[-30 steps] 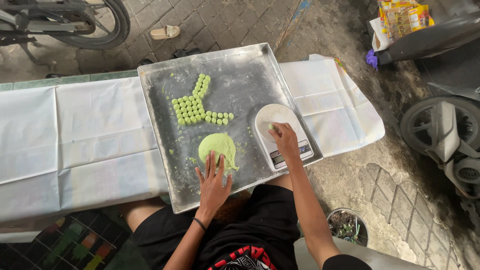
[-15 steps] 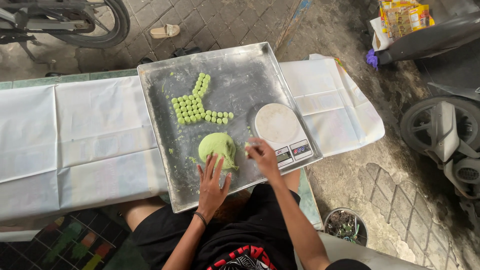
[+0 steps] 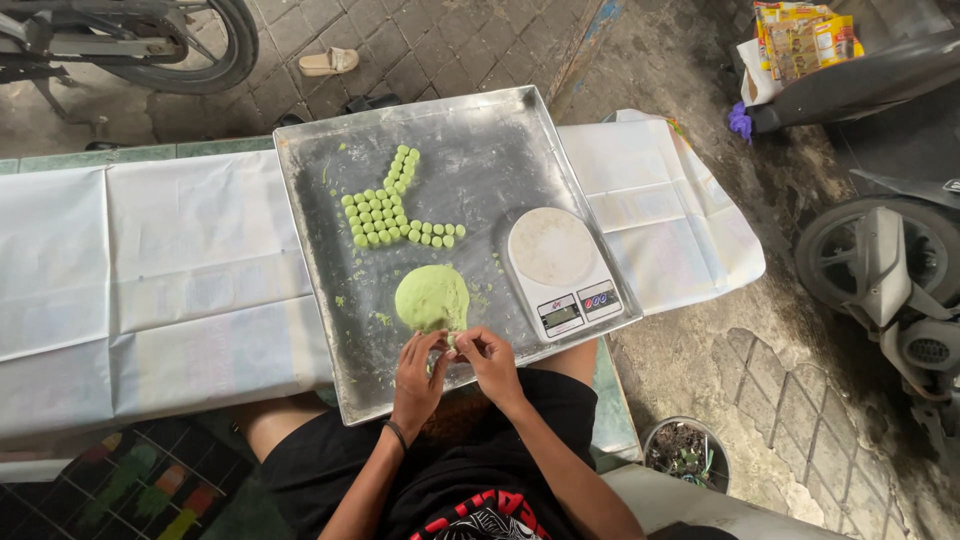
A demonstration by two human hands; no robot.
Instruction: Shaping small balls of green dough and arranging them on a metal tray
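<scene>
A lump of green dough [image 3: 432, 297] lies on a large metal tray [image 3: 490, 150]. My left hand [image 3: 418, 372] and my right hand [image 3: 488, 358] meet just below the lump, fingertips together, pinching a small piece of green dough [image 3: 452, 340] at its near edge. Several small green dough balls [image 3: 385, 210] sit in rows farther up the tray. A white kitchen scale [image 3: 560, 270] stands on the tray's right side, with nothing on its round plate.
The tray rests on a table covered with white sheeting [image 3: 150, 270]. A motorbike wheel [image 3: 190, 45] and a sandal [image 3: 330, 62] are at the far side. A scooter [image 3: 890, 270] stands on the right, and a small pot [image 3: 685, 452] sits near my right leg.
My right hand left the scale plate and came down to the near edge of the dough lump. My left hand drew back from the lump to meet it.
</scene>
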